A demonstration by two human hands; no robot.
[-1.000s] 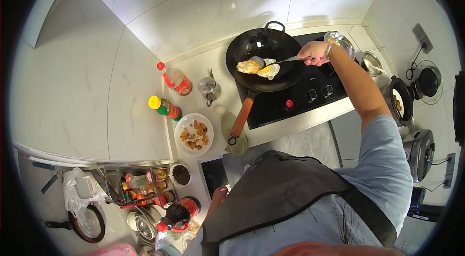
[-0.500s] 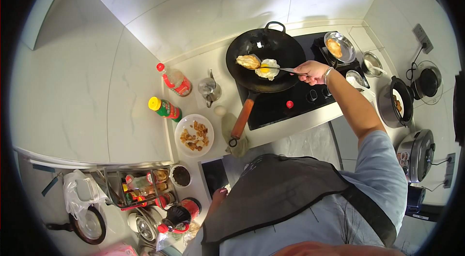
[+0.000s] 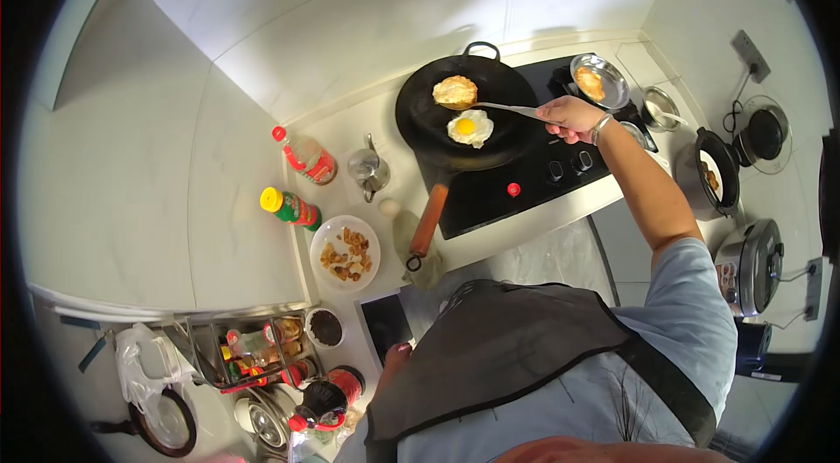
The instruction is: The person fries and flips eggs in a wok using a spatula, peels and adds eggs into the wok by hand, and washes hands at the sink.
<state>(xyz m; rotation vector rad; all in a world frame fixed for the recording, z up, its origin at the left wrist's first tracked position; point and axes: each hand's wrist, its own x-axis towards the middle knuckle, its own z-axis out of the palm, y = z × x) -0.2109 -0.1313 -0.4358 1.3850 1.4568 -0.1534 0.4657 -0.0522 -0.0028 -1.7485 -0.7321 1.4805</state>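
Note:
My right hand is closed around the handle of a metal spatula, which reaches over the black wok. At the spatula's tip is a browned fried egg; I cannot tell whether it is lifted or resting on the wok. Just below it, a second fried egg lies yolk side up in the wok. Low by the apron's left edge, my left hand shows only in part, and its fingers are mostly hidden.
A metal dish with another fried egg stands behind the cooktop. The wok's wooden handle juts toward me. Left are a plate of browned pieces, a metal oil pot, an egg and bottles. A rice cooker stands right.
The spatula and the browned egg have moved toward the far side of the wok, away from the yolk-up egg, which is now fully visible. The whole view has shifted slightly.

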